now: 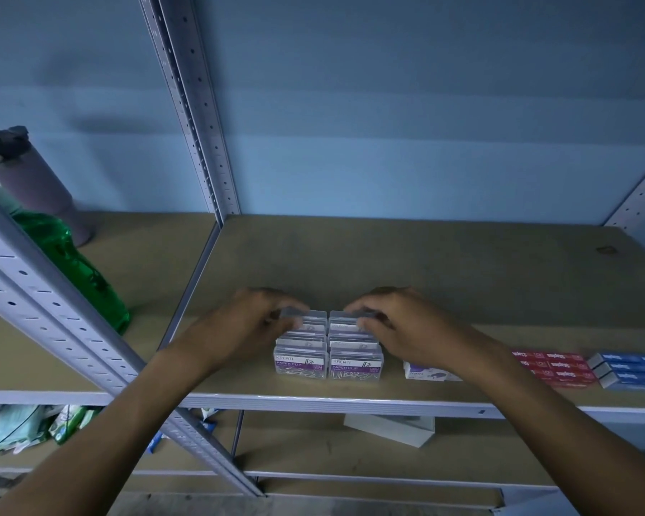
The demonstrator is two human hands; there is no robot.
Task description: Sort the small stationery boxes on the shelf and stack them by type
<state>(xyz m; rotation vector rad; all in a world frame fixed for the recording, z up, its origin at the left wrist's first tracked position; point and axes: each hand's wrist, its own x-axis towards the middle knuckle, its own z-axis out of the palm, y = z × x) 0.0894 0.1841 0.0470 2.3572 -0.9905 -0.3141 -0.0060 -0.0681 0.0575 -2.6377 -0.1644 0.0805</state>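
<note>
1. Brown board shelf (406, 270) carries two side-by-side stacks of clear plastic paper-clip boxes (328, 361) near its front edge.
2. Left hand (252, 324) pinches the left stack's top box.
3. Right hand (399, 324) pinches the right stack's top box.

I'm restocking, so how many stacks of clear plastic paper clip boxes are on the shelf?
2: a left stack of clear plastic paper clip boxes and a right stack, touching, near the front edge. Hands hide their rear tops.

bare shelf board (425, 262) behind, upright post (198, 117) left
</note>
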